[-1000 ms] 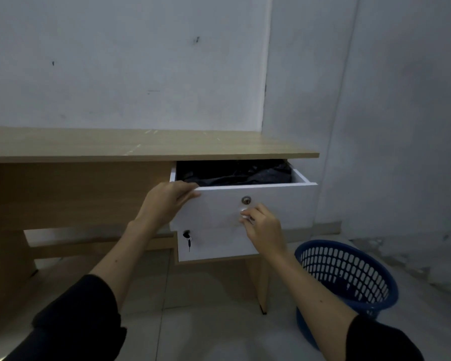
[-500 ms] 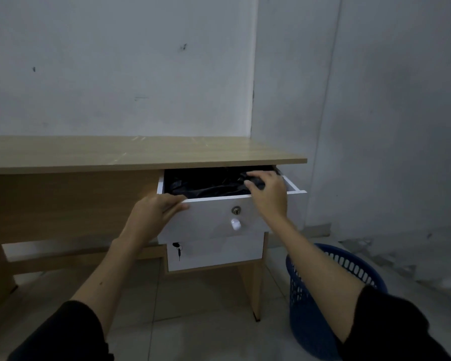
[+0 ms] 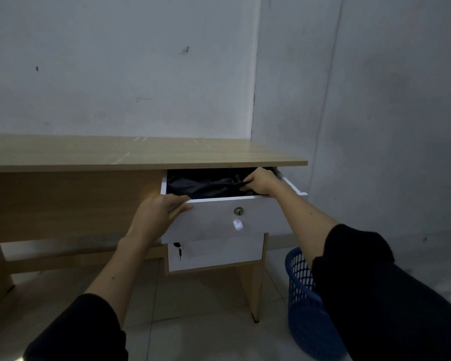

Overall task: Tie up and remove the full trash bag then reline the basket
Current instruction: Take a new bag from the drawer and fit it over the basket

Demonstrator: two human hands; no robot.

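The white top drawer (image 3: 214, 217) of the wooden desk (image 3: 115, 155) stands pulled out. Black trash bags (image 3: 201, 185) lie crumpled inside it. My right hand (image 3: 261, 181) is inside the drawer at its right side, fingers pinched on the black plastic. My left hand (image 3: 159, 212) grips the drawer's front rim at its left corner. The blue mesh basket (image 3: 301, 290) stands on the floor to the right of the desk leg, largely hidden behind my right sleeve; no liner shows in it.
A lower white drawer (image 3: 219, 254) with a key (image 3: 179, 248) in its lock sits shut beneath the open one. Grey walls meet in a corner behind the desk. Pale floor tiles (image 3: 193, 334) lie below.
My right hand left the drawer knob, went up over the front edge and into the drawer onto the black bags. My left hand stayed on the rim. The view came closer.
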